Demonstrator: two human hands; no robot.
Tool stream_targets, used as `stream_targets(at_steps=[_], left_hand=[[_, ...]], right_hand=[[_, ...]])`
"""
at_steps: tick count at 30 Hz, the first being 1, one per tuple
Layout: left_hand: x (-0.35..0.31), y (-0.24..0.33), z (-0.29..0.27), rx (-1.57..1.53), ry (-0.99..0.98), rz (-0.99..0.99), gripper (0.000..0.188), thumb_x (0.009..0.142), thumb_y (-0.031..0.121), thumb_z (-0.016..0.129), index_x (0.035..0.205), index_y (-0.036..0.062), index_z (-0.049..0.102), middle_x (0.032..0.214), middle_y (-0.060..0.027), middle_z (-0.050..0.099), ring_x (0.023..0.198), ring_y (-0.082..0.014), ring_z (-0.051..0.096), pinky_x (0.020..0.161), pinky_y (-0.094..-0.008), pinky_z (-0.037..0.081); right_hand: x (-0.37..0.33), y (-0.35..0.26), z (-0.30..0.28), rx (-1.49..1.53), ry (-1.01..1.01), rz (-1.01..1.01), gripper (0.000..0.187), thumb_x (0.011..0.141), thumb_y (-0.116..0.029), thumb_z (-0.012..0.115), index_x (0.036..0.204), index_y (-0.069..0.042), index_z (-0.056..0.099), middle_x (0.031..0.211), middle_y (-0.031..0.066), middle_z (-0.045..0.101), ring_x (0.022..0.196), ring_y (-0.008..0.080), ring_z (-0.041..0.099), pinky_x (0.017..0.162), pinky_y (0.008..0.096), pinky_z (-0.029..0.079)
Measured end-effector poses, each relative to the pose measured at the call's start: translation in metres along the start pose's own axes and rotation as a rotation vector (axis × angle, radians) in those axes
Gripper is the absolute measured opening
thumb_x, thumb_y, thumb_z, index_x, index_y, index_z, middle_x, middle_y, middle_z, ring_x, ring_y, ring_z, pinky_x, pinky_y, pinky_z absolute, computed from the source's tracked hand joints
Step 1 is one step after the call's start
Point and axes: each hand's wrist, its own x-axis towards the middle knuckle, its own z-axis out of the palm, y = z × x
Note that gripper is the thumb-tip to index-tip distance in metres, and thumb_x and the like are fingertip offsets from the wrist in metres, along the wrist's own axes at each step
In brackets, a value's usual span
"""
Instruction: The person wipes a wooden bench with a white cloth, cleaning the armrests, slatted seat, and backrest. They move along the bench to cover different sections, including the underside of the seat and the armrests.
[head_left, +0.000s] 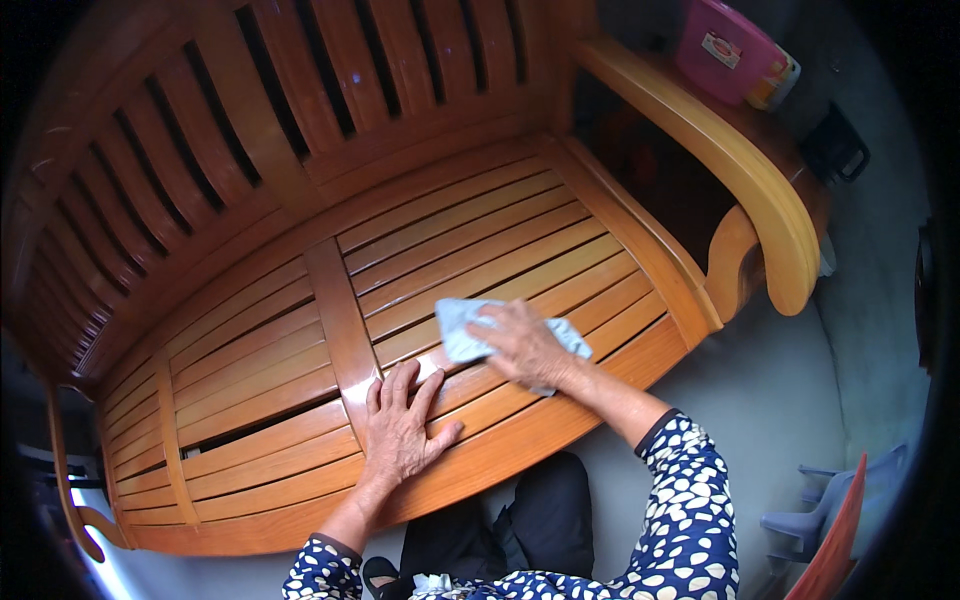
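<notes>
A light blue cloth (pixel 460 330) lies bunched on the slatted seat of a varnished wooden bench (pixel 480 235). My right hand (pixel 525 345) presses down on the cloth, its fingers curled over the top, right of the seat's middle crosspiece. To the left, my left hand (pixel 400 430) rests flat on the slats by that crosspiece, fingers spread and holding nothing. Part of the cloth is hidden under my right palm.
The bench's slatted backrest (pixel 330 90) rises at the far side, and a curved armrest (pixel 720 140) bounds the right. Beyond it sits a pink plastic container (pixel 725 50). Grey-blue plastic stools (pixel 830 505) and a red object (pixel 835 530) stand at lower right.
</notes>
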Motion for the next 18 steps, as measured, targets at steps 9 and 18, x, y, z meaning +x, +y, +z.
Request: stream_targets(at_steps=[9,18], left_hand=[[0.000,-0.003,-0.006,-0.006,-0.009,0.001,0.069,0.076,0.053,0.064,0.133,0.0150,0.053,0.135,-0.0160,0.043,0.130,-0.0332,0.037,0.111,-0.0503,0.022],[0.004,0.000,-0.011,-0.031,-0.038,0.001,0.068,0.076,0.052,0.065,0.133,0.0154,0.052,0.136,-0.0158,0.042,0.131,-0.0336,0.035,0.110,-0.0517,0.023]], right_hand=[[0.016,0.106,-0.031,-0.307,0.003,0.761,0.040,0.085,-0.020,0.058,0.123,-0.009,0.058,0.125,0.0183,0.048,0.111,0.0364,0.045,0.094,0.0471,0.040],[0.055,0.161,-0.015,-0.338,0.093,0.898,0.034,0.087,-0.025,0.054,0.116,-0.011,0.065,0.132,0.0178,0.048,0.117,0.0405,0.042,0.099,0.0511,0.037]])
